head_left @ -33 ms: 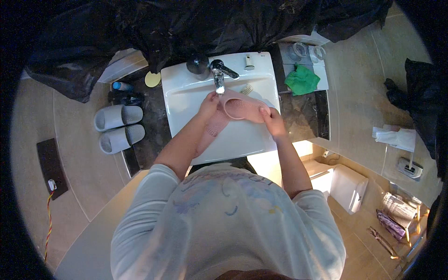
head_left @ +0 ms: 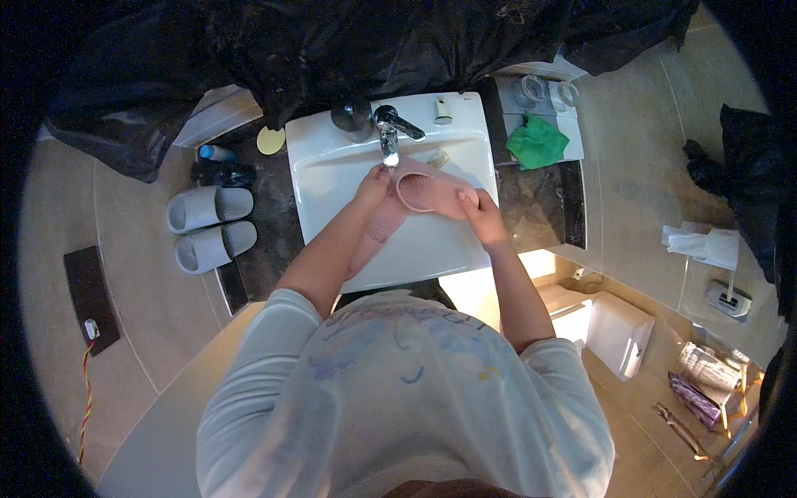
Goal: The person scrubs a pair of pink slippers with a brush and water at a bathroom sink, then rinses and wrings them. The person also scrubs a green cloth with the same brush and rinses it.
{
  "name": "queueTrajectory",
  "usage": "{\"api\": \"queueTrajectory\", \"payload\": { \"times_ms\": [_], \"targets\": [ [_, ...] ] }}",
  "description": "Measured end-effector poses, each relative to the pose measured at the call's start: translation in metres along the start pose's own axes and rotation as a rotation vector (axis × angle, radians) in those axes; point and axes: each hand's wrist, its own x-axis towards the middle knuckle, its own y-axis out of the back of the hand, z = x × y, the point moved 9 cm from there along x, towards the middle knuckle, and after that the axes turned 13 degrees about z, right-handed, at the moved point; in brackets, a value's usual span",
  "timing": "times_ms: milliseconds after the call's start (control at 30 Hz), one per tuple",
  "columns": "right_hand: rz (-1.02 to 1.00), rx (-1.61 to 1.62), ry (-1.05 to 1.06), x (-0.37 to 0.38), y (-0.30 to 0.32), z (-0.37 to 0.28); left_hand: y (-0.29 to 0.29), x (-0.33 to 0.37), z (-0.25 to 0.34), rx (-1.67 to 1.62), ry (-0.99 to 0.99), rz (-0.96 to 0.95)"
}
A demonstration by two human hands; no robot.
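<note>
A pink slipper (head_left: 447, 192) is held over the white washbasin (head_left: 436, 253), the opening of its strap turned up toward me. My right hand (head_left: 483, 217) is closed on its right end, thumb on top. At its other end, just below the tap (head_left: 389, 141), my left hand (head_left: 373, 187) has its fingers bent against the slipper; the fingertips are partly hidden. A second pink slipper (head_left: 380, 228) lies slanted in the basin, partly covered by my left forearm. Behind the held slipper a small pale brush (head_left: 439, 158) rests in the basin.
Grey slippers (head_left: 199, 209) sit at the counter's left end, near a blue-capped bottle (head_left: 217, 153). A dark round container (head_left: 352, 116) stands beside the tap. A green cloth (head_left: 538, 142) and glass jars (head_left: 530, 90) are on the right. Black plastic sheeting (head_left: 332, 50) hangs behind.
My right hand has shifted very slightly on the slipper's end, and the slipper has moved a touch with it. Everything else looks the same.
</note>
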Motion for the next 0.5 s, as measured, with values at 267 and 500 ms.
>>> {"api": "queueTrajectory", "payload": {
  "times_ms": [267, 500],
  "targets": [
    [0.078, 0.326, 0.086, -0.01, -0.023, -0.016, 0.001, 0.022, -0.009, 0.336, -0.041, 0.17],
    [0.088, 0.69, -0.4, 0.012, -0.038, 0.015, 0.04, 0.032, -0.015, 0.322, 0.046, 0.247]
  ]
}}
